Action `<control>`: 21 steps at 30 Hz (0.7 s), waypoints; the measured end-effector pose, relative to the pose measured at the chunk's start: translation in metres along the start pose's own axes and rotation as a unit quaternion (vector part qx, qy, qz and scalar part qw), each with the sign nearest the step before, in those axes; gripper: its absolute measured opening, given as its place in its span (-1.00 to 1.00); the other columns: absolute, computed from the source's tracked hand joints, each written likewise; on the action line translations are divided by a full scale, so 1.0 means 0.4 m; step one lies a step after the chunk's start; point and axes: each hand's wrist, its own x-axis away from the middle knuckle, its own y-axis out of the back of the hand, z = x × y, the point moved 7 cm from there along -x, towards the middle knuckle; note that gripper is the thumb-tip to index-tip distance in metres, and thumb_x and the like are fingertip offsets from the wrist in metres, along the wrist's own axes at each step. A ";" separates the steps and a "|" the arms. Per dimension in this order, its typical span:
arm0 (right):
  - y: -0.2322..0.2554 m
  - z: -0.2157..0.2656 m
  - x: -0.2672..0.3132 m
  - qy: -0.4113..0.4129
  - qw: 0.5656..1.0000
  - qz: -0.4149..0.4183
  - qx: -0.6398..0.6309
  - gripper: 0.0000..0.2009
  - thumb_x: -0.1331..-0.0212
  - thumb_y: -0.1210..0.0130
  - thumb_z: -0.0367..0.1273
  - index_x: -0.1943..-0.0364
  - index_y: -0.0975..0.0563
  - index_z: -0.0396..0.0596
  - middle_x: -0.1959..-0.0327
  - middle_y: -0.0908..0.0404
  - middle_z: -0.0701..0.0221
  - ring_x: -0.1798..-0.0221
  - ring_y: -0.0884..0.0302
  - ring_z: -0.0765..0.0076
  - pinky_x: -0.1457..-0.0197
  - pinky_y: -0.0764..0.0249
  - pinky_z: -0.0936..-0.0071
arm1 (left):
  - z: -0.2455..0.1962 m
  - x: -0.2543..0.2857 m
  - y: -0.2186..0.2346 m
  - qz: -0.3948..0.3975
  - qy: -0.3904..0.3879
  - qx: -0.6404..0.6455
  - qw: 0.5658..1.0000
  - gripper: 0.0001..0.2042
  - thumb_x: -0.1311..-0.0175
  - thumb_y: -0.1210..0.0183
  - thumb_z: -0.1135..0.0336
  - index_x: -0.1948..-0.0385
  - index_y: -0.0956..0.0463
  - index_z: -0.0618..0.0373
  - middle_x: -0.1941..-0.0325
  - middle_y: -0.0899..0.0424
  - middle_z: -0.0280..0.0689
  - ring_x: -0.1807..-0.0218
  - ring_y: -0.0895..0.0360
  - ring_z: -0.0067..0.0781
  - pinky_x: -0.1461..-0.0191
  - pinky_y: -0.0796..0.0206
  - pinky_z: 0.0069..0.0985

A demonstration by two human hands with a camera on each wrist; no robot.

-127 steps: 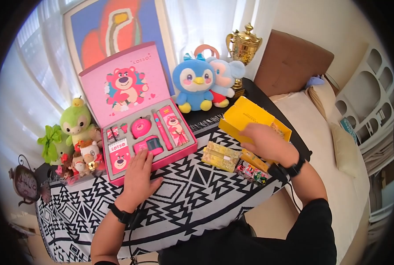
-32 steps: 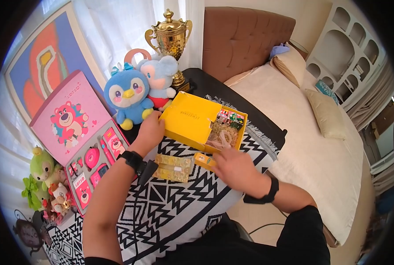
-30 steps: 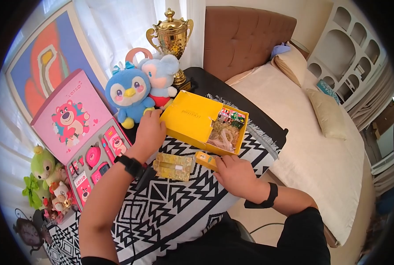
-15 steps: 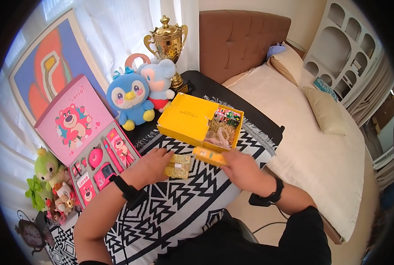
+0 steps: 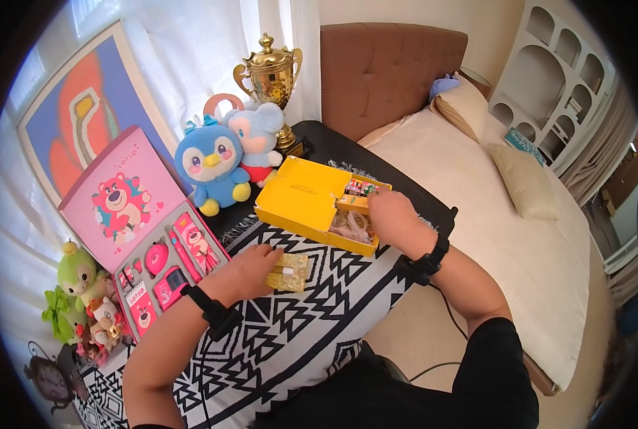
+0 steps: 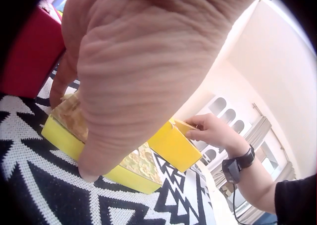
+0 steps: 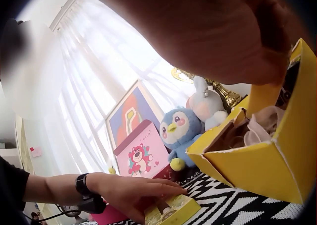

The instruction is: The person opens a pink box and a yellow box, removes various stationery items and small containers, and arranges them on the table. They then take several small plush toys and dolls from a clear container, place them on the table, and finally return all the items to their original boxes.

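Note:
My right hand point(image 5: 399, 223) pinches a slim orange box point(image 5: 353, 202) inside the open part of the yellow gift box point(image 5: 297, 187). That gift box holds shredded filler and a pale ribbon point(image 5: 350, 225), plus a small colourful patterned packet point(image 5: 360, 187) at its far side. Part of the slim box is hidden behind my fingers. My left hand point(image 5: 251, 272) grips a flat floral yellow box point(image 5: 292, 275) lying on the cloth. In the left wrist view the thumb lies on the near side of this floral box point(image 6: 133, 180), with fingers across on its far side.
A pink bear gift set point(image 5: 169, 261) stands open at left, beside small plush toys point(image 5: 83, 286). Behind are a blue penguin plush point(image 5: 212, 168), another plush point(image 5: 256, 139) and a gold trophy point(image 5: 270, 86). A bed point(image 5: 469, 193) adjoins the right side.
My right hand has lifted the slim orange box from the cloth into the yellow gift box. My left hand has moved from the gift box's left side to the floral box.

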 end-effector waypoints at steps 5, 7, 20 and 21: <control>-0.058 -0.009 -0.023 0.013 1.000 0.012 0.010 -0.85 -0.01 -0.28 -0.47 0.31 -0.68 -0.22 0.17 -0.69 0.08 0.12 -0.73 0.02 0.04 -0.67 0.24 | 0.004 -0.007 -0.007 -0.001 0.001 0.002 1.000 -0.14 -0.01 -0.48 0.29 -0.41 -0.24 0.25 -0.36 -0.40 0.03 -0.41 -0.35 0.04 -0.50 -0.25 -0.29; -0.046 -0.004 -0.020 0.002 1.000 -0.024 0.016 -0.80 -0.05 -0.24 -0.49 0.21 -0.64 -0.22 0.17 -0.63 0.10 0.09 -0.68 0.02 0.03 -0.65 0.21 | 0.007 -0.008 -0.006 -0.003 0.001 0.003 1.000 -0.15 -0.01 -0.48 0.29 -0.41 -0.25 0.25 -0.36 -0.40 0.03 -0.40 -0.36 0.04 -0.49 -0.26 -0.28; 0.067 0.204 0.180 0.288 0.918 -0.120 -0.243 -0.50 -0.11 -0.29 -0.34 -0.20 -0.50 -0.02 -0.11 -0.52 0.16 -0.23 -0.49 -0.01 -0.17 -0.50 0.12 | -0.040 0.013 0.061 -0.063 -0.058 0.069 0.994 -0.18 0.00 -0.48 0.25 -0.36 -0.29 0.29 -0.25 -0.47 0.06 -0.28 -0.47 0.07 -0.37 -0.35 -0.26; 0.069 0.241 0.207 0.365 0.897 -0.113 -0.221 -0.46 -0.12 -0.28 -0.33 -0.25 -0.47 -0.01 -0.16 -0.49 0.18 -0.28 -0.45 0.03 -0.13 -0.49 0.16 | -0.053 0.011 0.073 -0.052 -0.058 0.092 0.993 -0.15 0.00 -0.50 0.23 -0.37 -0.28 0.30 -0.28 -0.45 0.08 -0.30 -0.46 0.07 -0.38 -0.34 -0.27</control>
